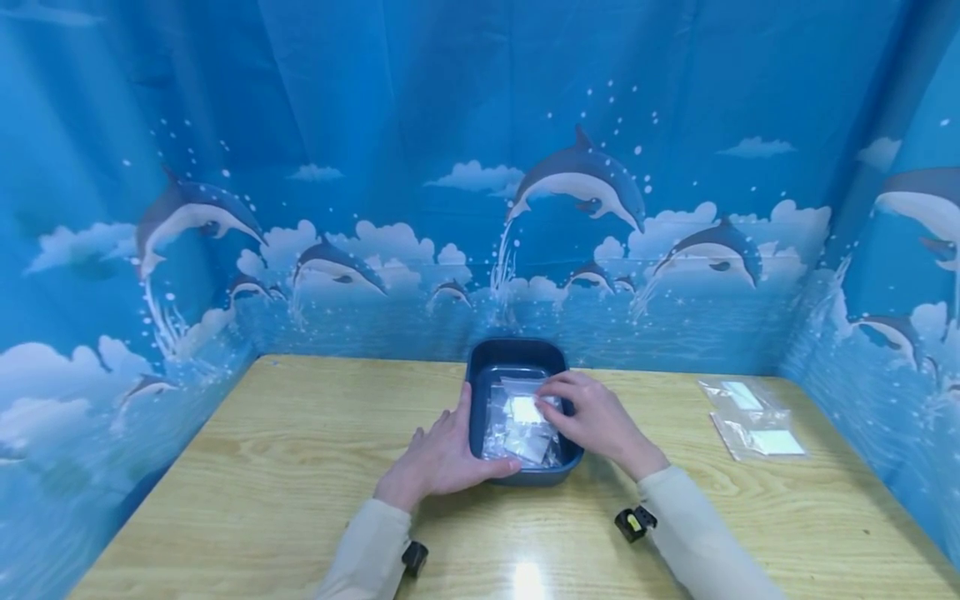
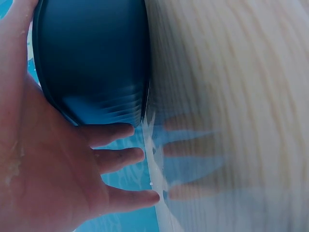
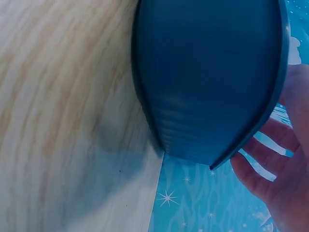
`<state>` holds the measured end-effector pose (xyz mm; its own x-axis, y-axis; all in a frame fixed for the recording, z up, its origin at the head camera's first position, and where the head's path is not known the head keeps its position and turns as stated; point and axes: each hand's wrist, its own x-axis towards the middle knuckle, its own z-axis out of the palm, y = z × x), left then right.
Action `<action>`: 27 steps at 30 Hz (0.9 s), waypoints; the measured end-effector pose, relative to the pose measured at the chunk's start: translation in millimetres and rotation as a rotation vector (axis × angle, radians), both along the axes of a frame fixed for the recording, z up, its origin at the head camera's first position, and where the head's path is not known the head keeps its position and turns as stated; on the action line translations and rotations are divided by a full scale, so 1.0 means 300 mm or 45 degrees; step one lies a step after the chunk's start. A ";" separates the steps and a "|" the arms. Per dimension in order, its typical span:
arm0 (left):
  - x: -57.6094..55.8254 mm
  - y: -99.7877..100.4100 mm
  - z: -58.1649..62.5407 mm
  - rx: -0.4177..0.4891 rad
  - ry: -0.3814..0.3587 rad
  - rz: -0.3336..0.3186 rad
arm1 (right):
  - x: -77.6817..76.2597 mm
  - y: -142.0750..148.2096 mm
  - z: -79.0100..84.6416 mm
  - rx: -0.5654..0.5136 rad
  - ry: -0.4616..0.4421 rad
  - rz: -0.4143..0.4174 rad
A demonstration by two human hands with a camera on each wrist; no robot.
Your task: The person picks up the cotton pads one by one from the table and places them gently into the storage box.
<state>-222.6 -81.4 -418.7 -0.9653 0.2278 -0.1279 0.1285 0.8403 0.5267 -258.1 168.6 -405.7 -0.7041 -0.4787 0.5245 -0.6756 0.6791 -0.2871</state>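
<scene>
A dark blue plastic bin sits toward the back of the table and holds several clear plastic bags with white pieces inside. My left hand rests against the bin's left near corner, thumb along the near rim and fingers stretched out; the left wrist view shows those fingers straight and spread. Reaching over the right rim, my right hand pinches the edge of a clear plastic bag between thumb and forefinger. In the right wrist view the bin's wall hides the fingertips and the bags.
Two clear bags lie on the table's right side, a farther bag and a nearer bag, each with a white piece inside. A blue dolphin-print curtain surrounds the wooden table at the back and sides.
</scene>
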 end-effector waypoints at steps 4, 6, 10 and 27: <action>0.001 0.000 0.002 0.000 -0.006 -0.002 | 0.002 -0.004 -0.002 0.025 0.000 -0.013; 0.001 0.000 0.002 -0.003 -0.011 -0.002 | 0.001 -0.003 -0.003 0.031 0.002 -0.012; -0.001 0.000 0.001 -0.008 -0.011 -0.002 | 0.006 0.003 -0.001 0.031 -0.012 -0.013; 0.003 -0.006 -0.004 0.022 0.023 -0.012 | 0.079 0.159 0.017 0.089 -0.061 -0.210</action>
<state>-221.8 -83.1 -420.0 -0.9652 0.2388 -0.1065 0.1460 0.8300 0.5383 -234.4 216.3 -400.6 -0.7993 -0.3889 0.4582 -0.5402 0.7989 -0.2643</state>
